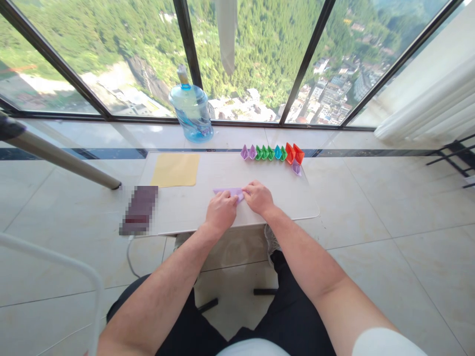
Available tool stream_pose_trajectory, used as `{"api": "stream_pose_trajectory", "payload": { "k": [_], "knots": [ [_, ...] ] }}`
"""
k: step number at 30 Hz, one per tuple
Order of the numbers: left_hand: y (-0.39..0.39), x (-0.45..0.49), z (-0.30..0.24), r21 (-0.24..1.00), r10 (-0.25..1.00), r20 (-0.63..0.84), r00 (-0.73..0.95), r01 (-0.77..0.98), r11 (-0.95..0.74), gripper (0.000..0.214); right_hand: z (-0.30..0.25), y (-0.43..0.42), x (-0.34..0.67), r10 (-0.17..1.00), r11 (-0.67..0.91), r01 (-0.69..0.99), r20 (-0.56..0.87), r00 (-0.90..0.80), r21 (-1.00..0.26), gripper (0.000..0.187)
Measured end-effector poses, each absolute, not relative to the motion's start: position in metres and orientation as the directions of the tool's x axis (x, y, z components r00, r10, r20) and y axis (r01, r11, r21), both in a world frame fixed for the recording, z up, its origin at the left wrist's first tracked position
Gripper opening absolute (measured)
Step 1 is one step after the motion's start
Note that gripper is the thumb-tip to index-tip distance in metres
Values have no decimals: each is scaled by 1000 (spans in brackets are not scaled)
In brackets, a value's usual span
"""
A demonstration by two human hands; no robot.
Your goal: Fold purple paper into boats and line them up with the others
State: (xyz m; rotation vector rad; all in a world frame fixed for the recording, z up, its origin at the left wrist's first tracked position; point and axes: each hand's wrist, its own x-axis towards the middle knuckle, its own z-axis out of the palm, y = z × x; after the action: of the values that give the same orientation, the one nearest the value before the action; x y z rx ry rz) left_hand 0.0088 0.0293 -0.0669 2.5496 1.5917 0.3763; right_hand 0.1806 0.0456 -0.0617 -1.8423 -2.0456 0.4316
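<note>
A small piece of folded purple paper (227,190) lies on the white low table, pinned between my two hands. My left hand (222,210) presses on its lower side with fingers closed on the paper. At the right end of the sheet, my right hand (257,197) pinches it between thumb and fingers. Part of the paper is hidden under my fingers. Beyond my hands, along the table's far edge, stands a row of several folded paper boats (264,153) in purple, green, blue and red. One more purple boat (296,168) sits in front of the red ones.
Yellow paper (175,169) lies at the table's (208,170) back left. A pixelated dark object (140,210) with a cable is at its left edge. A blue water jug (193,113) stands by the window. A metal pole (67,155) slants in from the left.
</note>
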Motion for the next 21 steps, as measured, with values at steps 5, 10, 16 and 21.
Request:
{"api": "stream_pose_trajectory", "payload": {
  "k": [5,10,16,21],
  "knots": [
    [29,8,-65,229,891,146,430,861,-454,35,-62,47,180,990,136,893,34,-135,-429,27],
    [28,8,-65,234,894,140,425,863,-447,35,-62,48,180,990,136,890,26,-139,-435,27],
    [27,10,-64,224,897,136,420,869,-441,37,-62,47,180,990,138,884,29,-140,-446,27],
    [27,10,-63,218,895,134,426,868,-446,38,-62,47,180,989,148,892,35,-147,-428,28]
  ]
}}
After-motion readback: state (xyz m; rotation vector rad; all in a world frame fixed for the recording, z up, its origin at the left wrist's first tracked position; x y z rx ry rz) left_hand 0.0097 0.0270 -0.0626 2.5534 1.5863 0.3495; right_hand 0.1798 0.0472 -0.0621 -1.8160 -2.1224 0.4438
